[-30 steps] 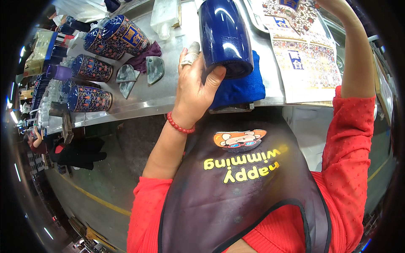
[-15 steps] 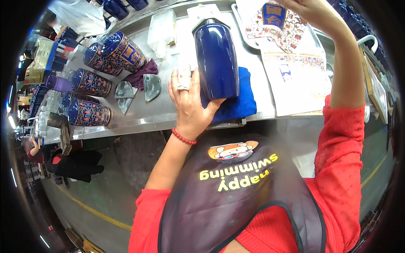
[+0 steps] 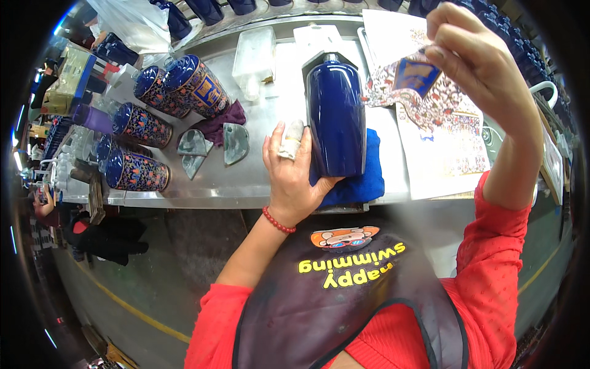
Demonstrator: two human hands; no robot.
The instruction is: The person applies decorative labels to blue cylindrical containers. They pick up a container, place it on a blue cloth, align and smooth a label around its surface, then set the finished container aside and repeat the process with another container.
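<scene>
A glossy dark blue bottle (image 3: 335, 117) with a narrow neck lies on a folded blue cloth (image 3: 373, 163), neck pointing away from me. My left hand (image 3: 292, 175) steadies it, with the thumb at its near end and the fingers along its left side. One finger of that hand has a whitish wrap. Raised to the right of the bottle, my right hand (image 3: 479, 67) pinches a thin floral decal (image 3: 393, 89) with a blue panel. The decal hangs curled, its left edge close to the bottle. Beneath it lie white printed sheets (image 3: 430, 166).
Decorated floral bottles (image 3: 195, 86) stand at the left beside a purple cloth (image 3: 224, 123) and greenish scraper-like pieces (image 3: 235, 143). A clear plastic box (image 3: 254, 55) sits behind them on the metal table (image 3: 203, 190). Plain blue bottles (image 3: 203, 9) line the back.
The decal in my right hand has come nearer to me and now hangs curled and tilted beside the bottle. My left hand keeps its place on the bottle. The whole view has shifted slightly.
</scene>
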